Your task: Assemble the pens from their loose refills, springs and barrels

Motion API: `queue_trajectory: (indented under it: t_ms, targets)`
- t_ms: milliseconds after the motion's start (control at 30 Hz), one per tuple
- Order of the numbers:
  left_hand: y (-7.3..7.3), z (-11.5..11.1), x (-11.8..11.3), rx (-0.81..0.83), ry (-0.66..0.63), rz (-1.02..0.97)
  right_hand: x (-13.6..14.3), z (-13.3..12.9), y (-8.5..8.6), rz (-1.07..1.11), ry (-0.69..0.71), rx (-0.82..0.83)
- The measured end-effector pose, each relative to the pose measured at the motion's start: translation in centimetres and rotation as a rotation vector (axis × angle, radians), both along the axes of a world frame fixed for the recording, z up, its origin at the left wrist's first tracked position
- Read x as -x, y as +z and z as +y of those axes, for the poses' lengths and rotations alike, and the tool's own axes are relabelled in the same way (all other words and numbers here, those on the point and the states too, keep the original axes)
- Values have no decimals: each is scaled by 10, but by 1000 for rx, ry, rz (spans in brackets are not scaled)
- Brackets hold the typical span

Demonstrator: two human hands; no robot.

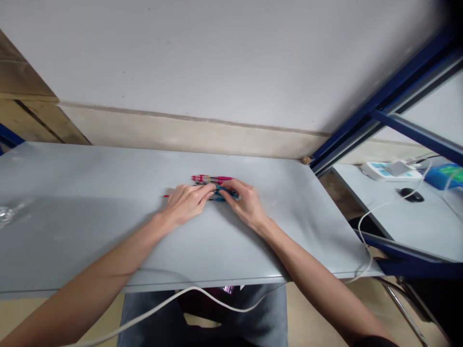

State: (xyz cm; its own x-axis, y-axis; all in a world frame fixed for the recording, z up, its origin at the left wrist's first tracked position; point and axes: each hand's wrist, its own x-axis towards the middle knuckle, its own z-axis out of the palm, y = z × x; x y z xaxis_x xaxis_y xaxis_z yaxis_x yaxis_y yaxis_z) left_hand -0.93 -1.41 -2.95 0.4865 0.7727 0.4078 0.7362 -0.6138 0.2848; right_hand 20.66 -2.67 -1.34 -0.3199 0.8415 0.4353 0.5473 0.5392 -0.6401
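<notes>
Right fingers (234, 183) clasp blue pens (217, 198) between tips; left fingers (203, 191) lie over them, grip unclear.

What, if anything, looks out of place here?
A white cable droops loosely in front of the table; it might snag. Crumpled-looking clear plastic lies far left, away from the pens. No spill visible.
</notes>
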Motion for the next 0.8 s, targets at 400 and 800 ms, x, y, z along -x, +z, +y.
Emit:
queue_trajectory:
  t_ms: [400, 800]
  targets:
    - [-3, 5, 4, -62, -45, -5, -6, 15, -10, 175, 45, -7]
    - [-2, 4, 0, -9, -84, -56, -3, 15, -15, 269, 19, 102]
